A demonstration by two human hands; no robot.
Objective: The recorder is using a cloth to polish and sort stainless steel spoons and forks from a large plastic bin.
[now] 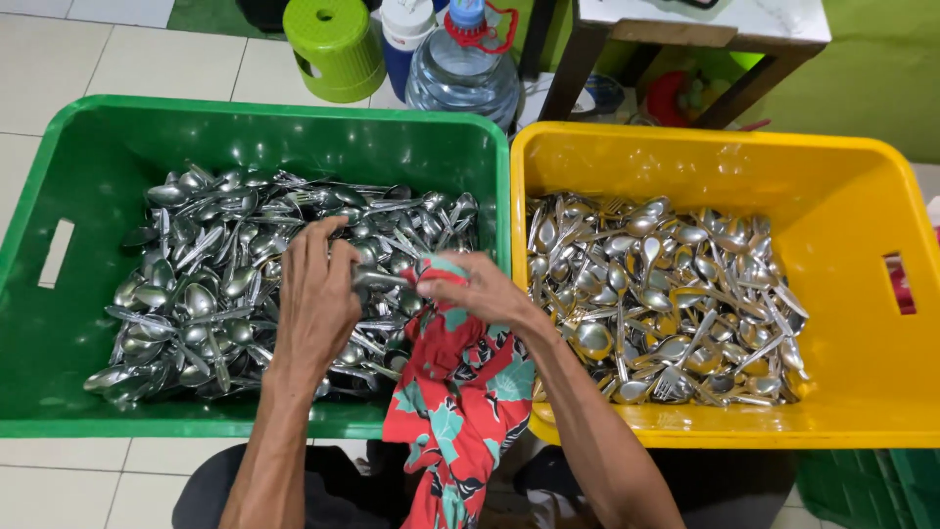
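White tile floor (pixel 59 59) w/ green stool (pixel 335 46), wooden table (pixel 685 39) behind.

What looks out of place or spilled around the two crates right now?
Nothing is spilled: the cutlery sits inside the green crate and the yellow crate. The only odd item is a red floral cloth draped over the green crate's front rim, gripped by the right hand. The left hand holds a piece of cutlery.
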